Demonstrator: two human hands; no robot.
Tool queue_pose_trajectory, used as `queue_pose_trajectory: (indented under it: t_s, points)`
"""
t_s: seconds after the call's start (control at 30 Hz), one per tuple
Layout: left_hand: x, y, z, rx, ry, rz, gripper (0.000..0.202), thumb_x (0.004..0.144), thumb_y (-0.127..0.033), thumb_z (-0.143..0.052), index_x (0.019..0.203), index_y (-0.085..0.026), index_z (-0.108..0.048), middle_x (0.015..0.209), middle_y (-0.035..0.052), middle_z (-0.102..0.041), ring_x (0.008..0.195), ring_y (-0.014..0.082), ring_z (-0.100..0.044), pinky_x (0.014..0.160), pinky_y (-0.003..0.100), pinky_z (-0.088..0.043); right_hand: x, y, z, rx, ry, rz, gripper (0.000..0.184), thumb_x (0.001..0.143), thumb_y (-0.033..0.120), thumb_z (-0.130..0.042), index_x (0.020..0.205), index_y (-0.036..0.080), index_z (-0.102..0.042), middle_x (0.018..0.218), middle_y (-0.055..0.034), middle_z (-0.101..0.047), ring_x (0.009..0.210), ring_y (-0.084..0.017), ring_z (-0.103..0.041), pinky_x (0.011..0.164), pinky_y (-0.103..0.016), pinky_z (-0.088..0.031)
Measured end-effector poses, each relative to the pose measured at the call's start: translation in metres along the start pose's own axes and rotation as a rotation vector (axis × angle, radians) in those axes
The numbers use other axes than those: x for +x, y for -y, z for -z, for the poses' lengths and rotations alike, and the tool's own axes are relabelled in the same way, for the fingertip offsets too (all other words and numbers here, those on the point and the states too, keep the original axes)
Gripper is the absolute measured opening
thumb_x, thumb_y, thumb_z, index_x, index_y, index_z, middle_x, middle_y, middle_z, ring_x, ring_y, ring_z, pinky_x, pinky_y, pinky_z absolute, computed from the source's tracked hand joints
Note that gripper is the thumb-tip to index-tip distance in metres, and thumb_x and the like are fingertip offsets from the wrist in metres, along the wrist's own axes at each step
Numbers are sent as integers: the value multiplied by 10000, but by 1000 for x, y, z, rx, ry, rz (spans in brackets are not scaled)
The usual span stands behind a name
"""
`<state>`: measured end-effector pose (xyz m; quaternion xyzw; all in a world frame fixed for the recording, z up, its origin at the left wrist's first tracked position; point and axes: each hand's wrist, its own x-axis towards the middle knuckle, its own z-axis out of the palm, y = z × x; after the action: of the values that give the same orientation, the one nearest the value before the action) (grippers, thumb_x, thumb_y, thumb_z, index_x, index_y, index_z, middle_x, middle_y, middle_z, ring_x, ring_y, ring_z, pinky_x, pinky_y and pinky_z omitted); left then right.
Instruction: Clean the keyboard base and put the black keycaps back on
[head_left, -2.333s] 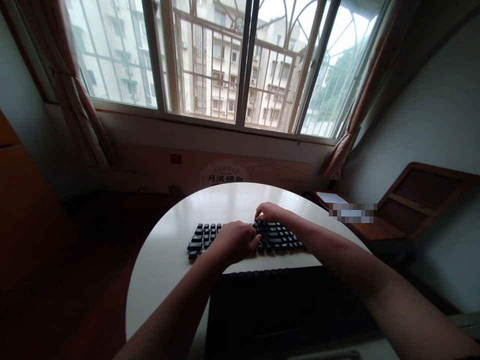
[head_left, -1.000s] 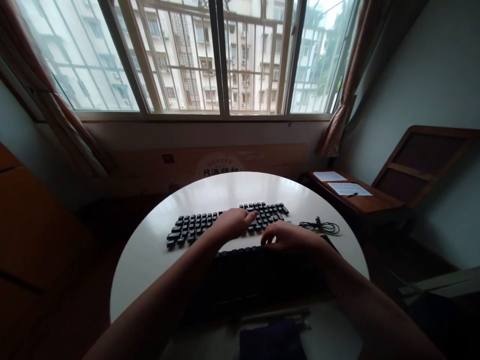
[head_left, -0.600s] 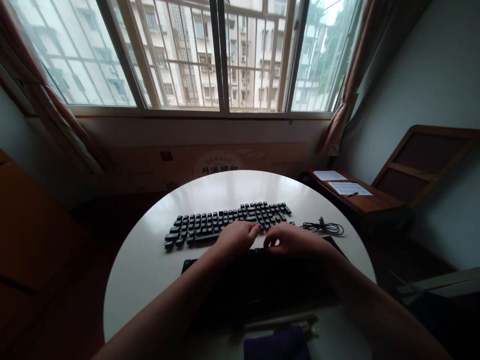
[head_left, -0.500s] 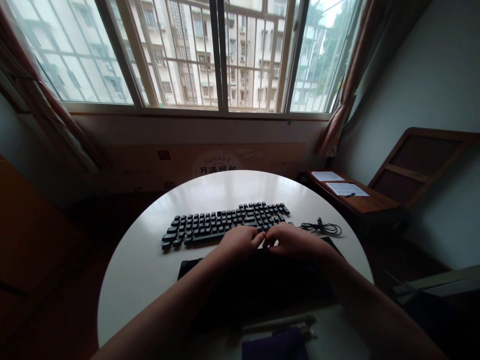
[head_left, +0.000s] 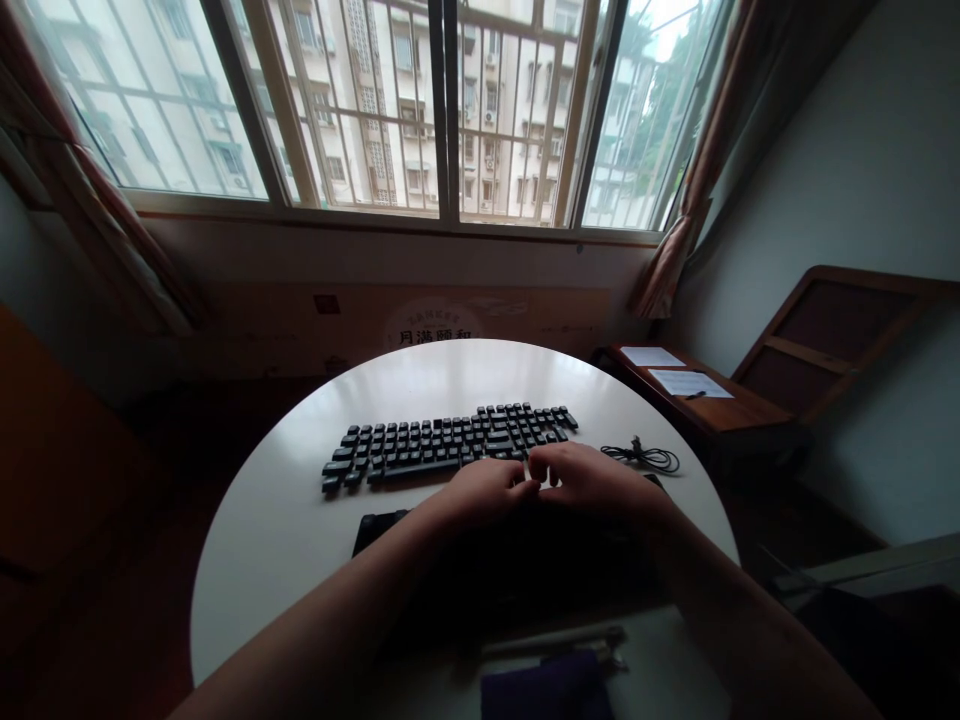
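Black keycaps [head_left: 450, 442] lie in rows, laid out like a keyboard, on a round white table [head_left: 277, 530]. Nearer me lies a dark keyboard body [head_left: 375, 525], mostly hidden under my forearms. My left hand [head_left: 484, 492] and my right hand [head_left: 592, 482] hover over its far edge, just in front of the keycap rows. Both have curled fingers, and their fingertips meet in a pinch. Whatever is between the fingertips is too small and dark to name.
A coiled black cable [head_left: 642, 457] lies right of the keycaps. A purple cloth [head_left: 551, 692] and a thin metal tool [head_left: 555, 640] sit at the table's near edge. To the right stands a low wooden side table [head_left: 720, 415] with papers [head_left: 688, 383]. A barred window [head_left: 442, 110] is behind.
My left hand has drawn back from the keycap rows toward me and met my right hand over the keyboard body. The right hand earlier came back from the far keycap row.
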<state>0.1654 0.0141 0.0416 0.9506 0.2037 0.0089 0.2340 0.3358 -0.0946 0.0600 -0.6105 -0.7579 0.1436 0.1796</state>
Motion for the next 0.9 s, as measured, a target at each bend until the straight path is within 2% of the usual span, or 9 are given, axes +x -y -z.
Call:
queue_pose_trajectory:
  t_s: [0.13,0.27,0.33,0.43,0.5,0.63,0.77,0.9]
  points:
    - [3,1,-2,9,2,80,362,894,-526,-480,980,-250,-697,963,27,-743,863,231,-666,674,277,-444,-3,-6,2,16,17,26,135,820,256,-700,919,198,-628,889,-6,-668,801,-163,-603,685,-257,-430]
    - [7,3,-4,-2,4,126,392,853,-582,-523,920,-237,-697,931,35,-736,848,231,-662,658,276,-449,-3,-18,8,133,15,49,229,834,341,-709,992,192,-635,948,-26,-677,815,-167,-619,714,-264,-475]
    - [8,4,-5,-8,10,134,401,848,-596,-530,915,-238,-698,944,38,-735,860,234,-663,673,280,-462,0,-21,10,160,-59,16,202,863,353,-675,966,182,-645,904,-30,-679,767,-161,-620,683,-261,-482]
    - [8,6,-7,1,10,141,378,839,-591,-555,920,-249,-694,951,33,-735,884,242,-665,708,297,-476,13,-19,14,83,-209,-38,141,888,315,-633,899,179,-666,817,-23,-676,712,-153,-610,644,-254,-460]
    - [8,7,-9,14,0,132,353,833,-576,-573,919,-255,-692,950,29,-736,896,248,-667,726,307,-480,27,-14,18,-15,-246,-31,96,876,264,-630,874,184,-682,798,-14,-681,704,-147,-607,642,-250,-442]
    - [6,9,-11,30,-11,109,330,833,-561,-584,922,-262,-692,957,30,-737,904,253,-671,747,315,-488,71,-9,30,-264,-227,-14,98,850,208,-630,869,207,-726,837,-6,-715,743,-151,-626,680,-254,-425]
    - [4,10,-10,30,-11,93,363,845,-581,-551,955,-264,-690,979,41,-736,913,264,-672,763,332,-498,123,-18,34,-448,-118,-80,182,859,213,-611,944,236,-771,963,-22,-746,872,-187,-659,723,-257,-436]
    - [3,10,-8,25,-1,59,479,933,-590,-360,959,-244,-690,1002,68,-735,925,273,-675,782,358,-506,163,-32,26,-476,-16,-101,213,814,210,-665,975,260,-794,959,-20,-761,892,-200,-673,740,-250,-455]
